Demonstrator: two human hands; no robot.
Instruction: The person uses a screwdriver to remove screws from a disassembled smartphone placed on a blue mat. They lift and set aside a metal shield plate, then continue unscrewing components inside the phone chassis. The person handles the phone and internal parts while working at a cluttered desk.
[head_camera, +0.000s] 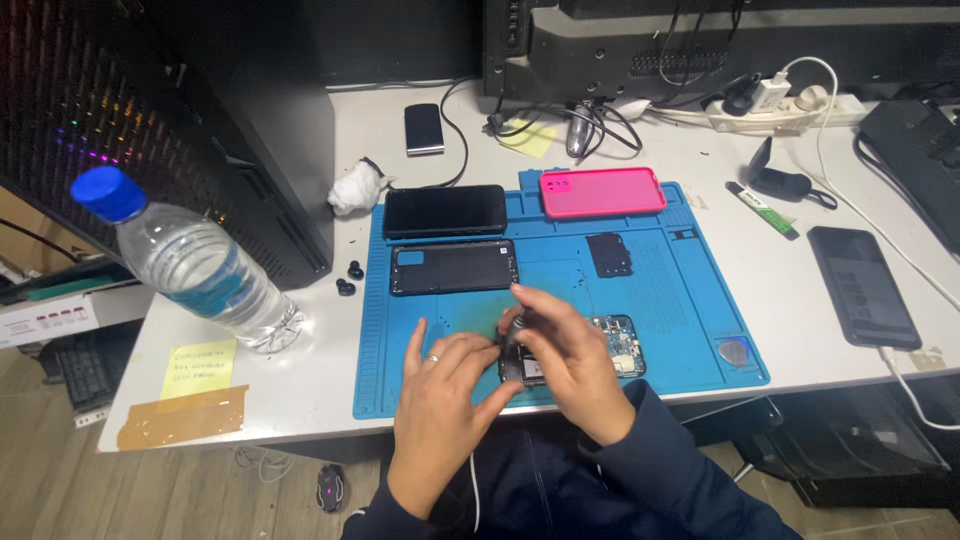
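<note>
A person's two bare hands meet over an opened phone (612, 352) lying on a blue repair mat (690, 300) at the near edge of a white worktop (320, 380). The phone lies with its circuit side up, so the boards show beside the right hand; most of the rest is hidden under both hands.

The left hand (445, 395), with a ring on one finger, rests with its fingers spread and its fingertips against the phone's near left end, apparently to hold it flat. Its grip is loose and wide, pressing rather than clasping.

The right hand (570, 365) arches over the phone, its fingers curled narrowly around a slim dark tool (516, 325) held upright with its tip down at the phone. Its grip is closed on that tool.

Just beyond the hands lies a dark back cover (455, 267), inner face up, and beyond that a black phone (445, 210), screen up. Farther off beyond the right hand lie a small dark plate (609, 254) and a pink case (603, 192). To the right of the right hand a guitar-pick-shaped opener (734, 351) sits in the mat's corner. Well to the left of the left hand stands a clear water bottle (200, 265) with a blue cap.
</note>
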